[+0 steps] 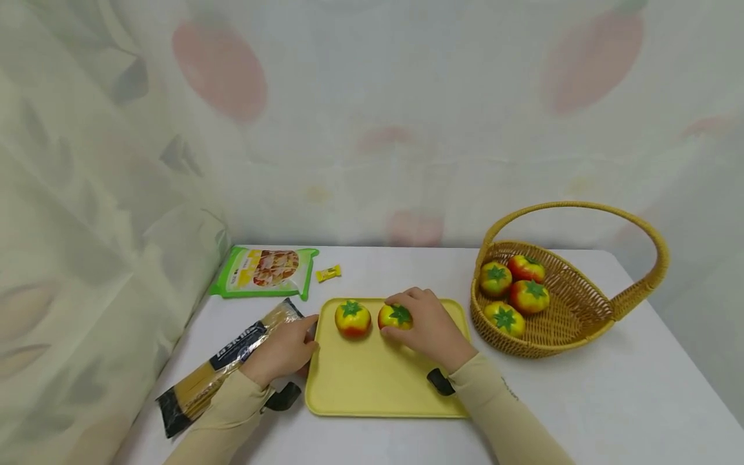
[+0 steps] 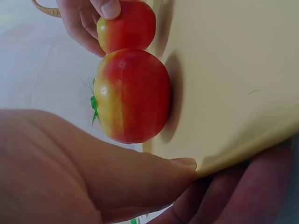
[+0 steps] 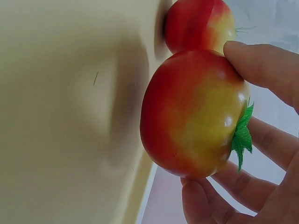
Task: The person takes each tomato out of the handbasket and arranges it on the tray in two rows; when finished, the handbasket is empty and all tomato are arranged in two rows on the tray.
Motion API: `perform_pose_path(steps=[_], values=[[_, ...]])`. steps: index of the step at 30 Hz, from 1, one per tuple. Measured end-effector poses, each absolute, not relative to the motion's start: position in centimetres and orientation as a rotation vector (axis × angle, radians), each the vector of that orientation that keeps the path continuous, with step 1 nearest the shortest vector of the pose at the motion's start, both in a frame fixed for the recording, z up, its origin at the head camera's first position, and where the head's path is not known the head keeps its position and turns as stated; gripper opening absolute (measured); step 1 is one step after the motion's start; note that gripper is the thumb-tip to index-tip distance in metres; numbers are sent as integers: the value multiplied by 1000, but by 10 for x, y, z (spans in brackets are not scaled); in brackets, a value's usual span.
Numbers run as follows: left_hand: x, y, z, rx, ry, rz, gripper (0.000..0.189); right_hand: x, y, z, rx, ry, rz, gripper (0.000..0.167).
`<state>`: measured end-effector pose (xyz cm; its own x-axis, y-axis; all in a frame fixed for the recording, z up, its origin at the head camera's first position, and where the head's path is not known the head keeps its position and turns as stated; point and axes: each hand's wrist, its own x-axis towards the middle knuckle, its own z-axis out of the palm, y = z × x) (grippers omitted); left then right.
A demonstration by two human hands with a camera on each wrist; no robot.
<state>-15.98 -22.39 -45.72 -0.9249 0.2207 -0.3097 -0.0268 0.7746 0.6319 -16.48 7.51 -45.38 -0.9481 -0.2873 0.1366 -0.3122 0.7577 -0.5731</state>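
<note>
My right hand holds a red-and-yellow artificial tomato with a green ribbon calyx, fingers and thumb around its sides, close over the yellow tray. Beside it on the tray sits a second artificial tomato, near the back left. At the tray's left edge, my left hand grips the rim. In the left wrist view its thumb lies on top while the other fingers curl underneath.
Right of the tray stands a wicker basket with a tall handle and several similar tomatoes inside. Left lies a pack of spaghetti, partly behind my left hand. A green food bag and a small yellow wrapped candy lie further back.
</note>
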Motion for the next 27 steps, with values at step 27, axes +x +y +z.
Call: perform_pose_path(steps=[27], values=[[-161, -225, -461, 145, 2594, 910, 64, -166, 73, -455, 499, -2935, 953, 52]])
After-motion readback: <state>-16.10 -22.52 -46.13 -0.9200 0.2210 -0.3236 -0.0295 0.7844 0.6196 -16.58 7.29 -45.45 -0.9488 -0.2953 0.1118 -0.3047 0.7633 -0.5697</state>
